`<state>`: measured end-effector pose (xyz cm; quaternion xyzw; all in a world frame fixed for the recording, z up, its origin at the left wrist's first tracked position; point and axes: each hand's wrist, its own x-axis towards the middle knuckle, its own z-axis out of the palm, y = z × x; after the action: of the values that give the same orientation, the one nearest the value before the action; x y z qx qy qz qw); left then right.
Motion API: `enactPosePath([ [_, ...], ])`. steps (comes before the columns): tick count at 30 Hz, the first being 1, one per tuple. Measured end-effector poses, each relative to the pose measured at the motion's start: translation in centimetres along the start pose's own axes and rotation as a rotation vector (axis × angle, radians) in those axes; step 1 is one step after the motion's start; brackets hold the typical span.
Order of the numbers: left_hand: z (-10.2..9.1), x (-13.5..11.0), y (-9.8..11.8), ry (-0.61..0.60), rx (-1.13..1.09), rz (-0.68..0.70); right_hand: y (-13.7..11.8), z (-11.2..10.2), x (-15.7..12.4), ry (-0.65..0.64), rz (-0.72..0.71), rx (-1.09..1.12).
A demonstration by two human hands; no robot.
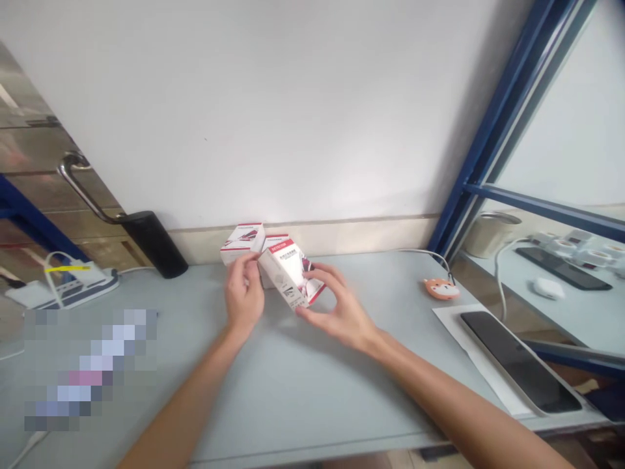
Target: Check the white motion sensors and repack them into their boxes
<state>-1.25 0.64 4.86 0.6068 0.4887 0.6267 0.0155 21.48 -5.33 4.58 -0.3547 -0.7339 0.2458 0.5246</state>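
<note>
A white-and-red cardboard box marked "DETECTOR" is tilted in the grip of my right hand, thumb at its lower edge and fingers along its right side. My left hand is closed just left of that box, its thumb and fingers bent together; what they hold, if anything, is hidden. Directly behind the left fingers stands a similar white box with red edges, close to the wall. Another matching box shows partly behind the held one, most of it covered.
On the grey table a black cylinder stands at the back left, near a power strip. Blurred-out item at left. At right lie an orange animal-faced case, a phone over white paper, and a blue-framed mirror.
</note>
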Motion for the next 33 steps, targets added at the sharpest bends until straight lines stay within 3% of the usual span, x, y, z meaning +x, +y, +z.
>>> enactPosePath([
  [3, -0.7, 1.3, -2.0, 0.205, 0.008, -0.091, -0.1, -0.6, 0.7, 0.149, -0.042, -0.11],
  [4, -0.8, 1.7, -2.7, 0.222, -0.01, -0.136, -0.1, -0.6, 1.3, 0.2, -0.039, -0.128],
  [7, -0.9, 2.5, -4.9, 0.099, -0.108, -0.246, 0.1, -0.1, 4.1, 0.308, 0.008, -0.149],
  [10, -0.8, 3.0, -6.6, -0.039, -0.215, -0.321, 0.7, 2.0, 8.0, 0.234, 0.072, -0.17],
  [12, -0.6, 3.2, -7.3, -0.073, -0.26, -0.356, 1.2, 3.8, 10.3, 0.139, 0.121, -0.227],
  [15, -0.6, 3.2, -7.9, -0.103, -0.304, -0.381, 1.9, 6.1, 12.1, 0.058, 0.084, -0.293],
  [19, -1.0, 3.0, -8.3, -0.15, -0.349, -0.408, 2.8, 7.2, 12.0, -0.061, -0.012, -0.288],
  [25, -1.6, 2.9, -8.5, -0.23, -0.352, -0.426, 4.4, 8.1, 10.8, 0.019, -0.061, -0.143],
  [33, -1.1, 2.6, -8.6, -0.211, -0.284, -0.394, 5.5, 7.8, 10.6, -0.017, -0.056, -0.213],
])
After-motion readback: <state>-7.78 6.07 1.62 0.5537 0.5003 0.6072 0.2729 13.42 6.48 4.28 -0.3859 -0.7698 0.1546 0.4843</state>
